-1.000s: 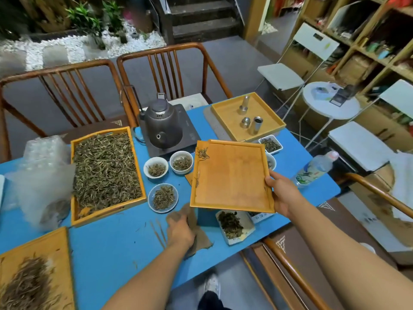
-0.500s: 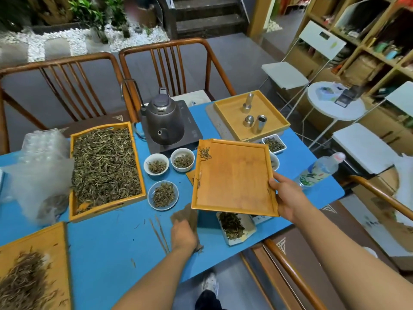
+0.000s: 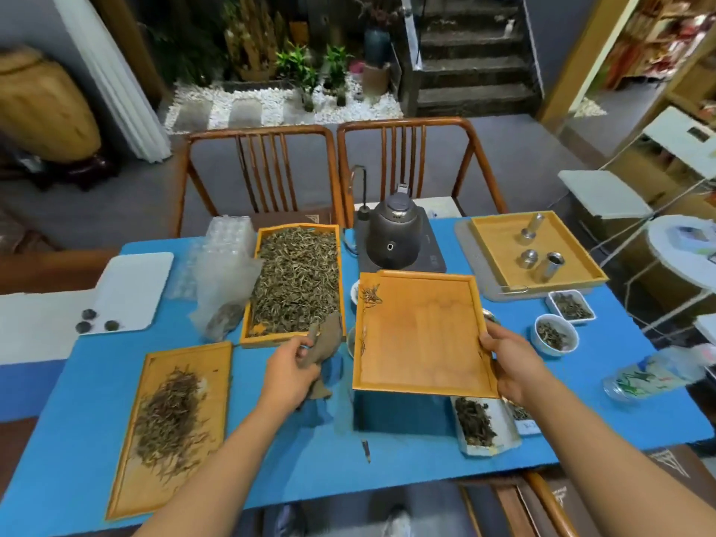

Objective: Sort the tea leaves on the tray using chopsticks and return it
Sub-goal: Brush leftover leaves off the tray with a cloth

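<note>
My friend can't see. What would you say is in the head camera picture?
A person's right hand holds a nearly empty wooden tray above a blue table, while the left hand grips a brown cloth. Around them sit a tray heaped with tea leaves, a tray of darker leaves, a kettle and small bowls.

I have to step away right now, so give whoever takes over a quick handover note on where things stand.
Left hand: closed on a brown cloth, lifted off the blue table.
Right hand: grips the right edge of the held tray, raised over the table.
Held tray: nearly bare, a few tea leaves left near its far-left corner and left edge.
Full tray of leaves sits beyond the left hand; a second tray with darker leaves lies near left.
Done: the held tray looks mostly cleared.
Left: likely wipe it and put it back. Chopsticks not clearly seen.
</note>
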